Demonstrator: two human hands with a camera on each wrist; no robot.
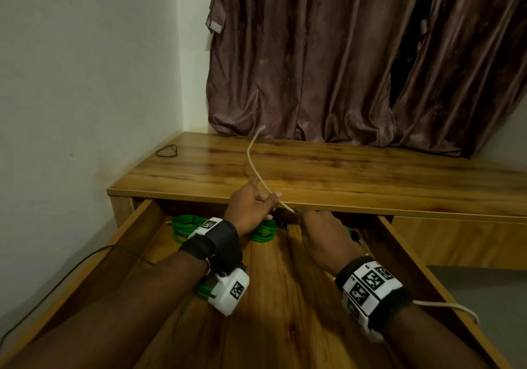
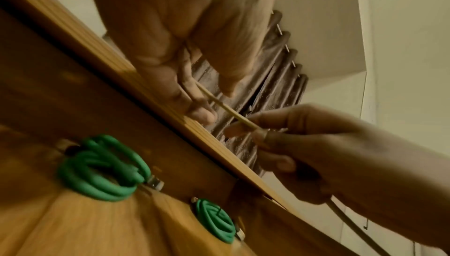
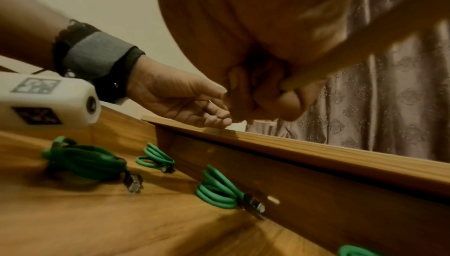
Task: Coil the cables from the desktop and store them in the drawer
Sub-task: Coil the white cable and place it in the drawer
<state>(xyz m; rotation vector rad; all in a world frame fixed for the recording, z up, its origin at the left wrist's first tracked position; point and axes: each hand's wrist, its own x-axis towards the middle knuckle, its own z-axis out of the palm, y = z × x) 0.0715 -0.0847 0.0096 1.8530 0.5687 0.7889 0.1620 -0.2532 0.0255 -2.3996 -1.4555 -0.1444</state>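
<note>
Several coiled green cables (image 3: 220, 192) lay in the open wooden drawer (image 1: 285, 297); both hands, left hand (image 1: 251, 209) and right hand (image 1: 325, 234), pinched an uncoiled cream cable (image 1: 253, 166), while a thin black cable (image 1: 167, 151) waited on the wooden desktop (image 1: 342, 169).

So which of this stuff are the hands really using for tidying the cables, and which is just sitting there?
For the job:
- beige cable, pinched by the left hand and the right hand
- green coiled cables, already in the drawer
- desktop

Just lying about:
- brown curtain
- thin black loop at the desktop's far left corner; what it is, I can't tell
</note>
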